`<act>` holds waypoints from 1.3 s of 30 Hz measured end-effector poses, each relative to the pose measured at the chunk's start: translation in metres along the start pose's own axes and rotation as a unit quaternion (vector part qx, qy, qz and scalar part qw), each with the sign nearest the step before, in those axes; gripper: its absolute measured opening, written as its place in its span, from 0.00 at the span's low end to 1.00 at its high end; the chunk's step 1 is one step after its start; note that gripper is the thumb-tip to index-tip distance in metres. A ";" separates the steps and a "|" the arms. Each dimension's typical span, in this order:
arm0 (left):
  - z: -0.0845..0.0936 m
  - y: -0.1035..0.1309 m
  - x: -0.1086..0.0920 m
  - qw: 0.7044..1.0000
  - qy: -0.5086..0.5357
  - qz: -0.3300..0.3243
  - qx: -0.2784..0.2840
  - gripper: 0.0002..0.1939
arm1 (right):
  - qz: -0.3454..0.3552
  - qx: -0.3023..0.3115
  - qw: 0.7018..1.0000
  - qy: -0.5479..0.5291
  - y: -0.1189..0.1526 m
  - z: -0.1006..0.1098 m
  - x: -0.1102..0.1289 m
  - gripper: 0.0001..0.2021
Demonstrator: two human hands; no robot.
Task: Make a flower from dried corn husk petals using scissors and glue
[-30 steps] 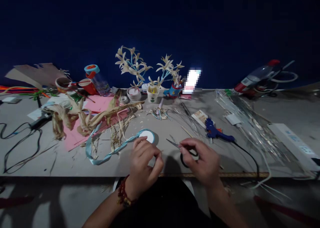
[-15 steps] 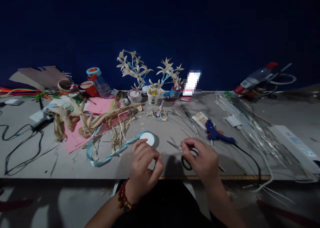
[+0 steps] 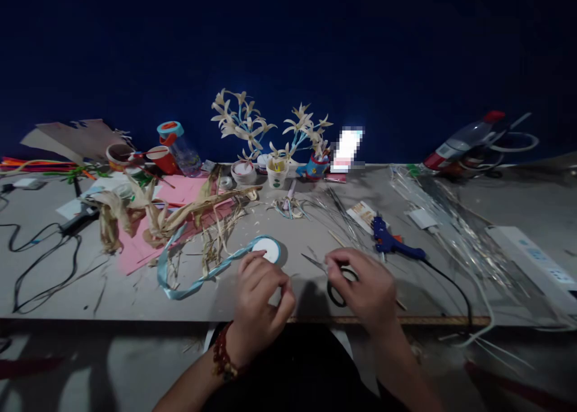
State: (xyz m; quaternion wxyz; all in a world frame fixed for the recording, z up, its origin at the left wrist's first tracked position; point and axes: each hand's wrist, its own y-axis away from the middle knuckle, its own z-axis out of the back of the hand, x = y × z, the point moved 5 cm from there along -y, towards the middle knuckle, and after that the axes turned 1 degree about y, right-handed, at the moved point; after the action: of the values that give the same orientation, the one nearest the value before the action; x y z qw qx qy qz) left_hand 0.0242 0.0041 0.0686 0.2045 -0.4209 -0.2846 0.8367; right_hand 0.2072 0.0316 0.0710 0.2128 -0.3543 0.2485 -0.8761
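Above the table's front edge, my left hand point(image 3: 261, 292) has its fingers curled and thumb and forefinger brought together. Whatever it may pinch is too small or hidden to make out. Just beyond its knuckles lies a roll of light-blue ribbon point(image 3: 269, 248), its loose end trailing left in a loop. My right hand point(image 3: 360, 282) is also closed in a pinch, and I cannot see what is between its fingertips. Beneath that hand a pair of black-handled scissors point(image 3: 331, 296) lies on the table, partly covered, blades pointing left. The two hands are apart.
Dried corn husks point(image 3: 153, 219) cover pink paper point(image 3: 130, 255) at left. Flowers made of husk stand in a paper cup point(image 3: 276, 174) behind. At right are a blue glue gun point(image 3: 394, 243) with its cord, wires in clear wrapping point(image 3: 455, 219) and a power strip point(image 3: 536, 261).
Both hands hold almost the same pose and place. The view has shifted very slightly; nothing on the table has visibly moved.
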 end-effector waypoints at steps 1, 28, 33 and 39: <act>0.000 0.000 0.000 1.000 0.003 -0.001 -0.003 0.09 | -0.016 -0.005 1.000 -0.007 0.001 0.003 -0.003 0.05; 0.004 0.003 0.023 0.998 0.015 0.053 -0.030 0.07 | 0.023 -0.060 0.994 -0.087 0.003 -0.001 0.020 0.08; -0.005 -0.004 0.007 0.995 0.076 0.029 0.049 0.04 | 0.034 -0.044 0.994 -0.098 0.006 -0.008 0.021 0.08; -0.009 -0.009 0.001 0.998 0.052 0.003 0.035 0.07 | 0.023 -0.016 0.996 -0.090 0.003 -0.011 0.026 0.06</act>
State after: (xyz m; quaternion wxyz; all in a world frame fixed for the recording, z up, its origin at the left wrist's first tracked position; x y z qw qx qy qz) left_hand 0.0323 0.0142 0.0690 0.2306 -0.4573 -0.2430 0.8238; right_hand 0.1832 0.0184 0.0761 0.2486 -0.4293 0.2504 -0.8314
